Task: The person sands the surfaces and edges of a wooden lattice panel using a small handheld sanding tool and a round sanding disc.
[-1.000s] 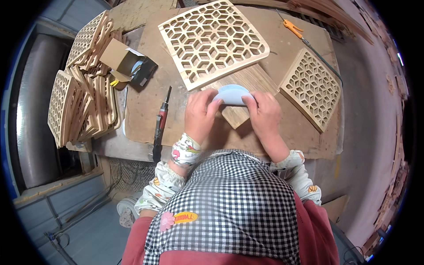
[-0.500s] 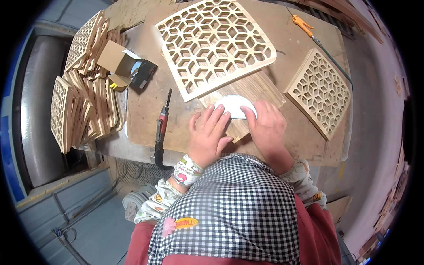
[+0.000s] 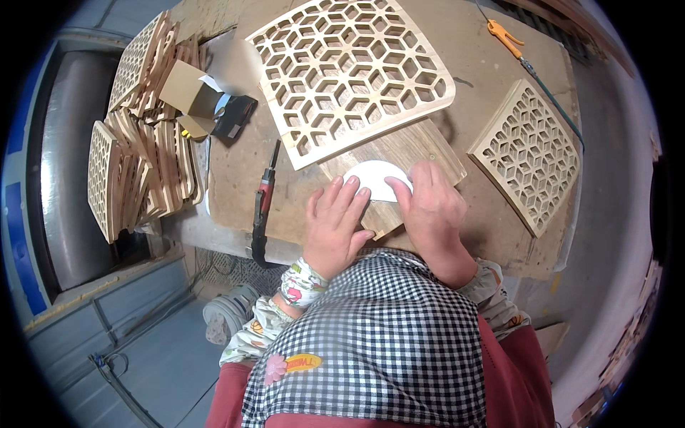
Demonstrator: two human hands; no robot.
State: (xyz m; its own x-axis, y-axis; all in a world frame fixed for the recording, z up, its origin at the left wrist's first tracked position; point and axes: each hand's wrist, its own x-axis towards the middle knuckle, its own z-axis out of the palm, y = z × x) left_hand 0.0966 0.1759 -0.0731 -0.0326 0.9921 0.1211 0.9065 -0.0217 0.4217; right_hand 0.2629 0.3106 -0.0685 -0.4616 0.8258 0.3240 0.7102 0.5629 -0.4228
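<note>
A white half-round sheet [image 3: 375, 177] with a straight near edge lies over a brown wooden board [image 3: 426, 146] in front of my body. My right hand [image 3: 437, 214] grips its right end, thumb on top and the other fingers curled, partly hidden. Fingers spread, my left hand [image 3: 334, 232] rests with its fingertips at the sheet's left end. Just beyond, a large pale wooden lattice panel [image 3: 389, 118] lies across the far part of the board. To the left of my left hand is a red and black powered screwdriver [image 3: 264, 200], its bit pointing away.
Stacks of lattice panels [image 3: 107, 182] stand at the left. Near them sit an open cardboard box [image 3: 189, 96] and a black box [image 3: 237, 120]. A smaller lattice panel [image 3: 531, 157] lies at the right, below an orange air gun [image 3: 505, 37] on a hose.
The view has shifted slightly, so the table and the things on it appear a little lower. Both hands keep nearly the same pose at the white sheet.
</note>
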